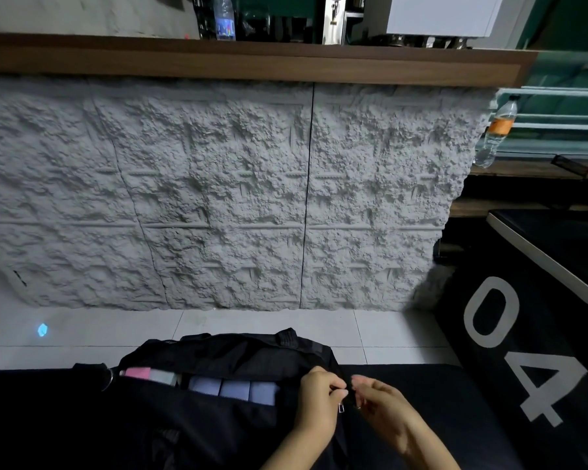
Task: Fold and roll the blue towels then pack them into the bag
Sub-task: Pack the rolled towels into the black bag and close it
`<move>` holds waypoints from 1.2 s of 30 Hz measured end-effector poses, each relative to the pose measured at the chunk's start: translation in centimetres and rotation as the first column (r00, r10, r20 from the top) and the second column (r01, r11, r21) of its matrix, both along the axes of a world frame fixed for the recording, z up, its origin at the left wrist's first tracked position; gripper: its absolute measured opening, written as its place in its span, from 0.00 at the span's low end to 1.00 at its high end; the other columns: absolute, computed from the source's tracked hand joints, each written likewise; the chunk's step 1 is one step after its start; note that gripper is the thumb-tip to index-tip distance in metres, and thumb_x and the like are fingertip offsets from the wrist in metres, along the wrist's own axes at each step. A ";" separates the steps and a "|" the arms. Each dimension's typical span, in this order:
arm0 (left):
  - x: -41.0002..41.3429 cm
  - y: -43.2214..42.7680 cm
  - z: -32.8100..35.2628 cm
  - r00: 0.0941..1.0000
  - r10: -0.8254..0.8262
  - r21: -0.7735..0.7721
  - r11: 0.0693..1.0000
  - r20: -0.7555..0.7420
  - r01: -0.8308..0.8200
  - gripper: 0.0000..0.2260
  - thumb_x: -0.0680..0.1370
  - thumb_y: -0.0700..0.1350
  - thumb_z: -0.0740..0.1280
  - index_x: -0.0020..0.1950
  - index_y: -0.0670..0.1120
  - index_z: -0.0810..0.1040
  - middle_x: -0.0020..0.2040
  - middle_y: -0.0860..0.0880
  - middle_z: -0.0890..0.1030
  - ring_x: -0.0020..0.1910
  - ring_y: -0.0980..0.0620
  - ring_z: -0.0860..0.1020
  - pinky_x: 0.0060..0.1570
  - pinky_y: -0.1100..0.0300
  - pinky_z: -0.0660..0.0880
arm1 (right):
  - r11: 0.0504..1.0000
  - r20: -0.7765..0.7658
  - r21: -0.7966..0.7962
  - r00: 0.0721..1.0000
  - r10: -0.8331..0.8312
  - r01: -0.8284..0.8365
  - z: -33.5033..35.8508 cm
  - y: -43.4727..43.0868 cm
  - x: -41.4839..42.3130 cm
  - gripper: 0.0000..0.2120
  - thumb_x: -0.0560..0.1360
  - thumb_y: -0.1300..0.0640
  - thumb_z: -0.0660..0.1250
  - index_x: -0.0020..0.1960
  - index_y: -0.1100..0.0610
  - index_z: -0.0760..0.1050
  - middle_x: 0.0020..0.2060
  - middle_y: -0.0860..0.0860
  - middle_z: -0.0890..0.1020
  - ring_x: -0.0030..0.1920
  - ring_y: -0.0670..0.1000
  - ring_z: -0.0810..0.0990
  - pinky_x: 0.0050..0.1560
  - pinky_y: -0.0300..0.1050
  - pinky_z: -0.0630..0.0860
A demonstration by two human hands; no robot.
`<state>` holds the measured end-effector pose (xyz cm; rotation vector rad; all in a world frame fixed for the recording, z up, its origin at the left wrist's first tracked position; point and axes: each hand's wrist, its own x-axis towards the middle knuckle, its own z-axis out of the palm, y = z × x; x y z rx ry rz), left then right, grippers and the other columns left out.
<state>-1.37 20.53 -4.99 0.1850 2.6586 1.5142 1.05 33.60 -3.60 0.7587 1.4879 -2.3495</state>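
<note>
A black bag lies on a black surface at the bottom middle, its long zip open. Inside the opening three rolled blue towels sit side by side. A pink and grey item rests at the opening's left end. My left hand pinches the bag's edge at the right end of the zip, where a small metal zip pull hangs just below it. My right hand is close beside it, fingers curled at the same zip end; what it pinches is hard to make out.
A rough white stone-textured wall panel rises behind the bag, beyond a strip of white floor tiles. A black mat marked "04" lies to the right. A plastic bottle stands on a shelf at the far right.
</note>
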 end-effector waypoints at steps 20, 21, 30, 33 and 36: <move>-0.3 -2.0 -0.2 0.993 -0.120 0.331 0.937 0.017 0.108 0.14 0.58 0.51 0.80 0.40 0.61 0.81 0.43 0.60 0.79 0.44 0.63 0.79 0.49 0.69 0.74 | 1.000 0.077 -0.008 0.997 -0.022 0.023 0.6 -0.8 -0.7 0.06 0.78 0.70 0.61 0.48 0.69 0.77 0.34 0.61 0.83 0.29 0.52 0.82 0.28 0.41 0.78; -0.4 -2.2 -0.5 0.990 -0.143 0.296 0.945 -0.005 0.138 0.16 0.55 0.54 0.79 0.40 0.63 0.81 0.44 0.63 0.78 0.45 0.63 0.78 0.49 0.70 0.74 | 0.999 0.079 -0.022 0.996 -0.029 0.031 0.6 -0.9 -0.6 0.07 0.78 0.70 0.60 0.48 0.70 0.77 0.33 0.61 0.83 0.28 0.52 0.82 0.27 0.40 0.78; -0.3 -1.5 0.4 0.999 0.038 0.168 0.985 -0.039 -0.031 0.06 0.73 0.39 0.71 0.39 0.49 0.84 0.34 0.71 0.78 0.40 0.65 0.79 0.42 0.72 0.73 | 0.999 0.067 0.024 0.997 -0.046 0.044 0.7 -1.2 -0.2 0.07 0.77 0.70 0.61 0.46 0.69 0.78 0.32 0.60 0.83 0.31 0.52 0.81 0.30 0.40 0.79; -0.5 -1.6 1.1 0.992 0.111 0.174 0.977 0.063 -0.121 0.16 0.70 0.35 0.73 0.30 0.56 0.80 0.28 0.66 0.79 0.35 0.64 0.80 0.40 0.69 0.75 | 0.997 0.060 0.076 0.998 -0.035 0.030 1.0 -1.3 0.0 0.08 0.77 0.71 0.62 0.43 0.68 0.79 0.31 0.59 0.83 0.33 0.53 0.81 0.32 0.40 0.79; -0.8 -1.6 1.6 0.966 0.195 0.185 0.956 0.170 -0.226 0.20 0.68 0.31 0.71 0.27 0.56 0.78 0.25 0.59 0.79 0.30 0.62 0.80 0.35 0.70 0.75 | 0.991 0.055 0.129 0.998 -0.039 0.031 1.1 -1.6 -0.1 0.09 0.77 0.72 0.60 0.44 0.68 0.79 0.30 0.58 0.83 0.32 0.52 0.81 0.33 0.40 0.79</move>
